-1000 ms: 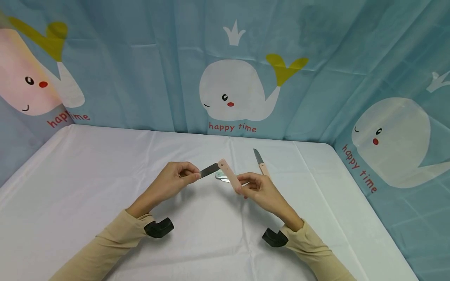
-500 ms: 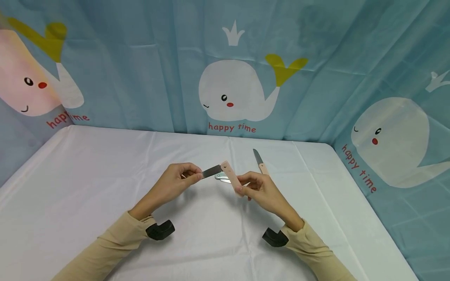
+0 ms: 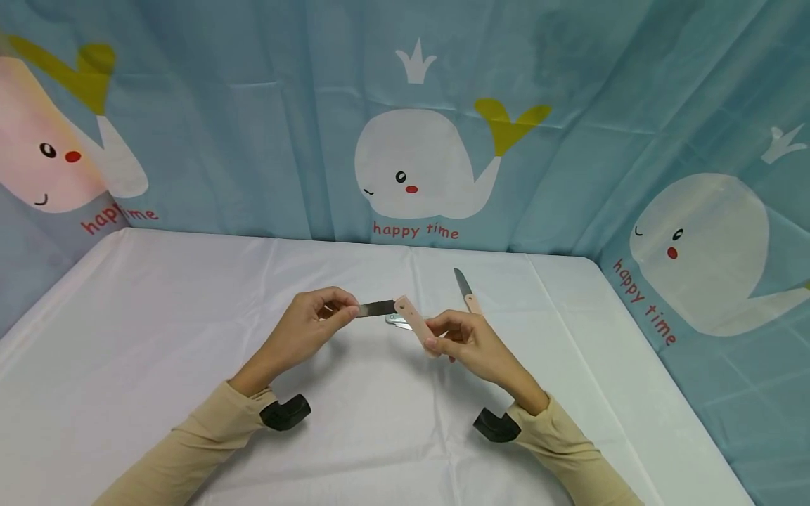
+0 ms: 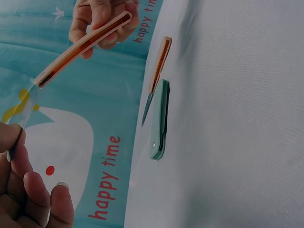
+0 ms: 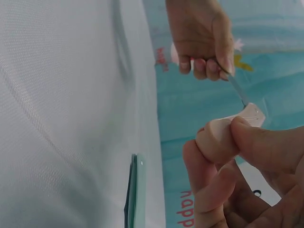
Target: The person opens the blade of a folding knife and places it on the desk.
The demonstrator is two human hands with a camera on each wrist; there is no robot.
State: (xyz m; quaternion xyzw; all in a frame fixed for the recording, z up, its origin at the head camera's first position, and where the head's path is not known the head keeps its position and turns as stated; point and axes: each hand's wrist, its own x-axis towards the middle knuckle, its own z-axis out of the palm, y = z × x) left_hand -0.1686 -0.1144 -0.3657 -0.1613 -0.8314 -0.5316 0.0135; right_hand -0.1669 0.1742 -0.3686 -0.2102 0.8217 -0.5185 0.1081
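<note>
A folding knife with a pale pink handle (image 3: 414,325) is held above the table, its dark blade (image 3: 377,308) part-way out at an angle to the handle. My left hand (image 3: 315,320) pinches the blade near its tip. The handle's lower end is gripped between thumb and fingers of my right hand (image 3: 467,341). In the left wrist view, the slot along the handle (image 4: 88,43) shows orange-brown inside. Behind the held knife, a green folding knife (image 4: 160,118) lies on the table. A second pink-handled knife (image 3: 464,283) lies farther back with its blade out; my right hand partly hides its handle.
A white cloth (image 3: 190,295) covers the table. Blue curtains (image 3: 266,154) printed with whales stand along its back and sides. Black mounts (image 3: 286,412) sit at both wrists.
The blade has swung from a tilt to nearly level, widening its angle with the handle. The left hand has shifted slightly; the right hand stays almost in place. The head view moved a little.
</note>
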